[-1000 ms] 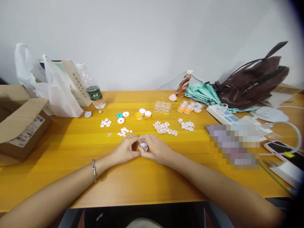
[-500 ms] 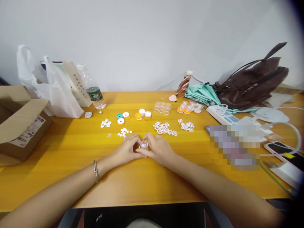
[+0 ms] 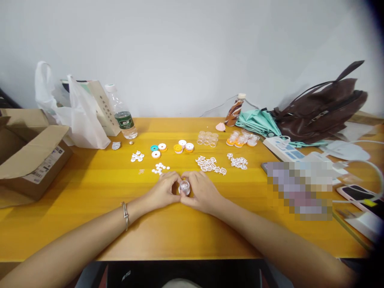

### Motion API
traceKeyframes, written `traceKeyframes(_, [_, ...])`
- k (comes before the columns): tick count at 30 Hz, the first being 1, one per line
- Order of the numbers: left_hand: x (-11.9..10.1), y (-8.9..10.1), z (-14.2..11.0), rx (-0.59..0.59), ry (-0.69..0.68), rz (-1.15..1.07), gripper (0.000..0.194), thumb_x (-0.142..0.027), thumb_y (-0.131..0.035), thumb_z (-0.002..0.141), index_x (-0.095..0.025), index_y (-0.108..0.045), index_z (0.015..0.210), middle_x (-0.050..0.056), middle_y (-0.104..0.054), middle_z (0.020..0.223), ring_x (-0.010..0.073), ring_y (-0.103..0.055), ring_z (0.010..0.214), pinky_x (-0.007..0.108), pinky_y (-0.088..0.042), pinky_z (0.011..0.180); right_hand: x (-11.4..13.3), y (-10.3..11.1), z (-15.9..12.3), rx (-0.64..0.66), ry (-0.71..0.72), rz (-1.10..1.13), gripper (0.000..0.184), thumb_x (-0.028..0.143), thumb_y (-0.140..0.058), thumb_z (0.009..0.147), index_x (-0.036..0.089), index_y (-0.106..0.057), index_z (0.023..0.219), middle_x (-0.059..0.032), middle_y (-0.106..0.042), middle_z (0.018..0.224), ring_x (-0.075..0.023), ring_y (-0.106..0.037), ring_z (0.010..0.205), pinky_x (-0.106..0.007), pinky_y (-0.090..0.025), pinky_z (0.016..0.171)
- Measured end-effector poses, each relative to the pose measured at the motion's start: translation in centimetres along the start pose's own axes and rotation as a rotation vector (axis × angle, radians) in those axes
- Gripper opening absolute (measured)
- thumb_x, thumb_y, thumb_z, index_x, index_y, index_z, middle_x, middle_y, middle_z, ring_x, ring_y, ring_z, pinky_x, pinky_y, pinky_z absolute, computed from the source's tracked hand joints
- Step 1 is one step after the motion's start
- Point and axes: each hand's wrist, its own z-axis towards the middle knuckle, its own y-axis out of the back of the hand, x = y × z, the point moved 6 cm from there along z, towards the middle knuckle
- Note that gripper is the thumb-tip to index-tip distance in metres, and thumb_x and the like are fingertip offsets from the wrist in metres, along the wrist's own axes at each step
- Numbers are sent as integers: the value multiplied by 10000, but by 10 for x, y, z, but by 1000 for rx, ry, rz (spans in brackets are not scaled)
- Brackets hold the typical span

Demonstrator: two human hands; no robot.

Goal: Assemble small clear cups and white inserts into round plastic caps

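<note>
Our view has shifted slightly. Our right hand (image 3: 201,193) pinches the cup (image 3: 184,188), already part-filled; our left hand (image 3: 163,191) half-curls beside it, hold unclear. Loose wheels (image 3: 207,164) remain at the cup's one o'clock.

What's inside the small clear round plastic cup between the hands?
Inside the small clear round plastic cup, a whitish piece shows, too small to make out its shape. The right hand covers part of the cup's side; its underside is hidden.
</note>
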Motion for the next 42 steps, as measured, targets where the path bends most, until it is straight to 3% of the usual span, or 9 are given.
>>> traceKeyframes(3, [1,0,0,-12,-12,-3,253,-264,-698,660,-175,-480,755,-1,-530,742,152,-482,706,257,-356,651,5,9,0,-95,73,29,482,379,-591,701,141,-412,1079,-137,-551,1045,-262,-517,972,-377,-390,802])
traceKeyframes(5, [0,1,0,-21,-17,-8,274,-306,-702,665,-174,-481,758,6,-533,749,154,-484,711,259,-357,654,4,11,0,-131,46,13,552,457,-615,698,133,-400,1090,-149,-559,1022,-267,-529,945,-375,-392,784])
traceKeyframes(11, [-4,2,0,6,-6,15,217,-276,-661,702,-173,-478,754,-1,-513,737,153,-473,718,259,-349,664,-1,1,0,18,-49,1,233,302,-547,770,169,-448,934,-40,-605,784,-189,-561,724,-330,-372,733])
traceKeyframes(14, [-3,1,0,13,3,15,237,-275,-678,681,-172,-480,759,-1,-510,743,157,-471,727,263,-349,670,3,2,1,33,17,-10,286,274,-555,705,164,-448,947,-69,-590,886,-210,-550,798,-338,-373,736])
traceKeyframes(18, [-4,2,0,6,0,0,269,-290,-698,664,-174,-481,771,4,-520,769,160,-474,741,264,-350,678,0,6,1,-51,-18,-30,426,426,-595,715,153,-431,998,-107,-581,921,-240,-559,842,-338,-388,720])
traceKeyframes(24, [-5,3,0,4,-7,7,213,-276,-658,697,-178,-478,756,-6,-507,740,154,-475,720,260,-345,667,-1,0,1,48,-83,-63,212,314,-528,777,170,-469,920,-27,-599,718,-191,-567,676,-321,-369,697])
traceKeyframes(30, [-1,1,-1,15,-10,3,243,-261,-683,671,-179,-486,787,14,-546,793,172,-500,769,275,-364,703,0,6,2,-14,-54,-50,431,438,-582,729,152,-448,1022,-95,-597,893,-233,-574,805,-337,-383,719])
traceKeyframes(36, [-3,2,0,10,3,3,221,-286,-658,688,-175,-478,753,-6,-499,733,147,-462,700,257,-352,647,1,0,1,53,-39,-42,181,315,-508,803,171,-488,910,-36,-618,755,-178,-556,668,-310,-346,696])
traceKeyframes(42, [2,1,0,22,36,-22,226,-283,-659,671,-174,-489,773,0,-522,759,154,-474,719,262,-370,655,5,3,2,82,97,-49,216,255,-491,767,151,-497,956,-68,-607,855,-197,-541,772,-323,-337,725])
